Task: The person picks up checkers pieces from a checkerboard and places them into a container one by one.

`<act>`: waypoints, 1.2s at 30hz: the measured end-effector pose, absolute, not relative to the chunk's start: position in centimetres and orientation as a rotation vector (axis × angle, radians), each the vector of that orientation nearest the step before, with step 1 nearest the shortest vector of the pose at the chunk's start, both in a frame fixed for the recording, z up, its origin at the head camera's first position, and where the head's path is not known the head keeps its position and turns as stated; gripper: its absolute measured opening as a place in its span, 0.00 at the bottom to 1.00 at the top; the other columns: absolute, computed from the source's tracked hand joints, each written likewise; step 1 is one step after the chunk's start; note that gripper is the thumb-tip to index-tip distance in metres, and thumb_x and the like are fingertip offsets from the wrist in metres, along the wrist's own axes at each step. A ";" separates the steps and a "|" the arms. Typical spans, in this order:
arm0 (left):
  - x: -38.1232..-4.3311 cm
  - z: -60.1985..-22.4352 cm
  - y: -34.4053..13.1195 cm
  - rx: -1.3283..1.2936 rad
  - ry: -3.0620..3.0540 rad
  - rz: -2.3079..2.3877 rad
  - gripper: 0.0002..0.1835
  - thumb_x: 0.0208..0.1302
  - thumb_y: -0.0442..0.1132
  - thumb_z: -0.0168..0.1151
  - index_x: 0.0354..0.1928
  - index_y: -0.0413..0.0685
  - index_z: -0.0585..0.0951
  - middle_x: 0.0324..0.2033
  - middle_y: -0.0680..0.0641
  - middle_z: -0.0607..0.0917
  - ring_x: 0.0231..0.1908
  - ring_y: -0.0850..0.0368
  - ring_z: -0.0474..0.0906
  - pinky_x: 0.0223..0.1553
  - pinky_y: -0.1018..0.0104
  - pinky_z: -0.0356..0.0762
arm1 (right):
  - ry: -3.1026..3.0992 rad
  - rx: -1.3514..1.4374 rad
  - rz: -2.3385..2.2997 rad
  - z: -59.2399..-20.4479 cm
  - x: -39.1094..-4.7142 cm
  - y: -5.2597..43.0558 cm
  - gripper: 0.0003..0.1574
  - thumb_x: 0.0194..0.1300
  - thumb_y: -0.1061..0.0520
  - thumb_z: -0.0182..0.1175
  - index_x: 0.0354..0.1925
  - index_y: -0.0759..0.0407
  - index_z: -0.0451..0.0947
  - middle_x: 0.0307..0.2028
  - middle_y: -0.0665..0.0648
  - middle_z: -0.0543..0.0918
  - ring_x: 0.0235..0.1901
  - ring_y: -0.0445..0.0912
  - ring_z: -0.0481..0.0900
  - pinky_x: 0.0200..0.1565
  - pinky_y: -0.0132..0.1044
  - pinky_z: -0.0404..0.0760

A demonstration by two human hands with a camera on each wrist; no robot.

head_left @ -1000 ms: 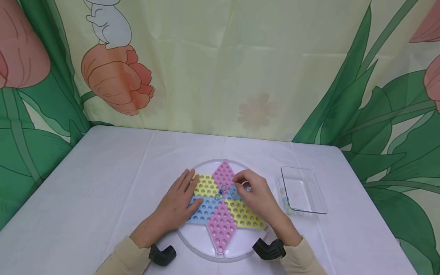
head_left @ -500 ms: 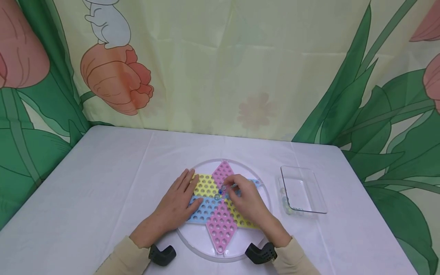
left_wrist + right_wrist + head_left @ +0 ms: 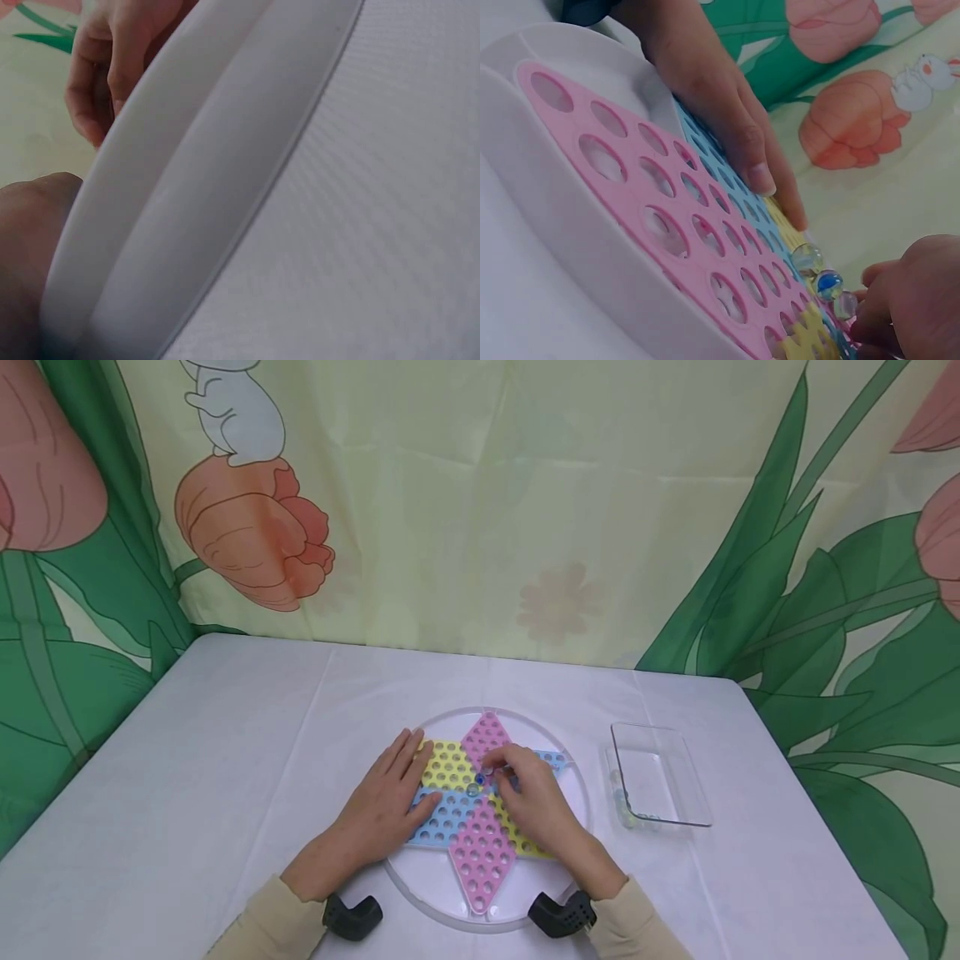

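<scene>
A star-shaped Chinese checkers board [image 3: 480, 852] with pink, yellow and blue sections lies in a round clear base. My left hand [image 3: 390, 802] rests flat on its left side, fingers extended. Near the middle sit a blue marble [image 3: 481, 779] and a clear marble [image 3: 473, 789]. My right hand [image 3: 536, 793] bends thumb and fingertips around another clear marble [image 3: 845, 305], at the end of this short row. The right wrist view shows the row beside the right fingers [image 3: 885, 300]. The fingers hide part of the grip.
To the right stands a clear rectangular box [image 3: 660, 777] with several marbles at its near left side. A white cloth covers the table [image 3: 225, 735]. A printed curtain [image 3: 450, 527] hangs behind the table's far edge.
My right hand has moved left and slightly toward the board's middle, its fingertips arriving at the clear marble there. My left hand has stayed in place.
</scene>
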State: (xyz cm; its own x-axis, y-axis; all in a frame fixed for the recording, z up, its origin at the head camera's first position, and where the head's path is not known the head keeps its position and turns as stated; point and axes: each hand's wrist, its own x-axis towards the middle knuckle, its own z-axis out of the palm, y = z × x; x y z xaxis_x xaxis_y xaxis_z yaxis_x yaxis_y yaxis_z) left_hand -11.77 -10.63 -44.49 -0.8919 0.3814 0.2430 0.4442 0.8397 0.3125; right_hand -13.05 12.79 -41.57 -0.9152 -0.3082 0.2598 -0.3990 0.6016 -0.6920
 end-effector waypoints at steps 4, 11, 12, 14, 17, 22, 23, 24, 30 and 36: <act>-11.8 -44.5 -10.7 -0.643 -2.845 -0.555 0.39 0.69 0.55 0.56 0.74 0.40 0.62 0.77 0.39 0.56 0.78 0.42 0.48 0.75 0.45 0.54 | -2.691 0.618 1.185 -41.7 -13.3 12.5 0.15 0.65 0.71 0.57 0.46 0.56 0.80 0.41 0.51 0.83 0.43 0.41 0.77 0.48 0.37 0.80; -11.8 -44.6 -10.7 -0.636 -2.843 -0.547 0.39 0.69 0.55 0.56 0.74 0.40 0.62 0.77 0.39 0.56 0.78 0.41 0.48 0.75 0.44 0.54 | -2.694 0.620 1.158 -41.9 -13.6 12.2 0.14 0.66 0.70 0.58 0.44 0.54 0.81 0.40 0.49 0.83 0.41 0.40 0.75 0.47 0.37 0.79; -11.8 -44.6 -10.7 -0.638 -2.838 -0.548 0.39 0.68 0.55 0.57 0.74 0.40 0.62 0.77 0.39 0.57 0.77 0.41 0.48 0.74 0.44 0.55 | -2.695 0.615 1.158 -41.9 -13.6 12.2 0.14 0.66 0.70 0.58 0.44 0.54 0.81 0.40 0.49 0.83 0.41 0.39 0.74 0.47 0.36 0.79; -11.8 -44.6 -10.6 -0.638 -2.836 -0.544 0.39 0.68 0.55 0.57 0.74 0.40 0.62 0.77 0.39 0.57 0.77 0.41 0.48 0.74 0.44 0.55 | -2.693 0.612 1.160 -42.0 -13.7 12.1 0.14 0.66 0.69 0.59 0.44 0.54 0.81 0.40 0.48 0.83 0.41 0.39 0.74 0.46 0.36 0.78; -11.9 -44.6 -10.6 -0.637 -2.835 -0.544 0.39 0.69 0.55 0.56 0.74 0.40 0.62 0.77 0.39 0.57 0.77 0.41 0.48 0.75 0.45 0.55 | -2.688 0.620 1.156 -42.0 -13.7 12.2 0.13 0.66 0.69 0.59 0.44 0.54 0.82 0.40 0.48 0.84 0.41 0.39 0.74 0.46 0.36 0.78; -11.8 -44.6 -10.7 -0.633 -2.852 -0.549 0.39 0.70 0.56 0.55 0.75 0.41 0.61 0.77 0.40 0.56 0.78 0.42 0.47 0.75 0.45 0.54 | -2.699 0.634 1.161 -42.1 -13.8 12.2 0.13 0.66 0.69 0.59 0.44 0.54 0.81 0.40 0.48 0.83 0.41 0.39 0.74 0.47 0.36 0.78; -11.8 -44.6 -10.7 -0.634 -2.854 -0.552 0.39 0.70 0.56 0.55 0.75 0.41 0.61 0.77 0.40 0.56 0.78 0.42 0.47 0.75 0.45 0.54 | -2.704 0.636 1.162 -42.1 -13.8 12.3 0.13 0.66 0.69 0.59 0.44 0.53 0.81 0.40 0.47 0.83 0.42 0.39 0.74 0.48 0.36 0.78; -11.8 -44.6 -10.7 -0.631 -2.860 -0.550 0.39 0.70 0.56 0.54 0.75 0.41 0.61 0.77 0.40 0.55 0.78 0.42 0.47 0.75 0.45 0.54 | -2.706 0.640 1.165 -42.2 -13.8 12.3 0.13 0.67 0.69 0.59 0.44 0.54 0.81 0.40 0.47 0.83 0.42 0.39 0.74 0.48 0.36 0.78; -11.8 -44.6 -10.7 -0.628 -2.865 -0.551 0.39 0.70 0.56 0.55 0.75 0.42 0.61 0.77 0.41 0.55 0.78 0.43 0.46 0.75 0.45 0.53 | -2.693 0.672 1.167 -42.3 -13.9 12.5 0.13 0.67 0.69 0.58 0.45 0.54 0.80 0.42 0.46 0.82 0.44 0.39 0.75 0.50 0.35 0.79; -11.8 -44.5 -10.6 -0.629 -2.862 -0.551 0.39 0.69 0.56 0.55 0.75 0.41 0.61 0.77 0.41 0.55 0.78 0.43 0.47 0.75 0.45 0.53 | -2.690 0.641 1.207 -41.9 -13.7 12.7 0.14 0.67 0.69 0.58 0.45 0.53 0.80 0.42 0.48 0.81 0.43 0.39 0.74 0.47 0.33 0.79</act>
State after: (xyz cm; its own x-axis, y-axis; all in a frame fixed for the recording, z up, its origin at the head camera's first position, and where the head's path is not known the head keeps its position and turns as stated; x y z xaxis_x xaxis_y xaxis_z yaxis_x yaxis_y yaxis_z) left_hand -11.76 -10.60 -44.45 -0.8988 0.3726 0.2308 0.4317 0.8437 0.3192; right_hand -13.73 12.67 -41.87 -0.9024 -0.3278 0.2797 -0.4269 0.5914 -0.6841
